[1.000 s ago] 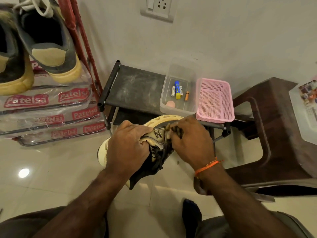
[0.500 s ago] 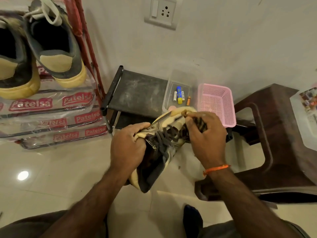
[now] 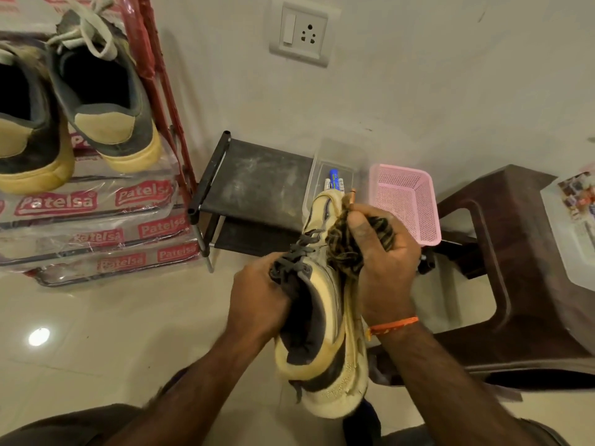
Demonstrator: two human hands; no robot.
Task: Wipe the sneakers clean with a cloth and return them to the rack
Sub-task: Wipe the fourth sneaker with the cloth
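The sneaker, cream with grey lining and grey laces, is held in the air above the pale floor in front of the low black rack, its toe pointing away towards the wall. The left hand grips it at the laces and collar. The right hand clutches a bunched dark patterned cloth against the shoe's side near the toe.

Bare floor lay open left of the fingers; basket and stool crowded their right.
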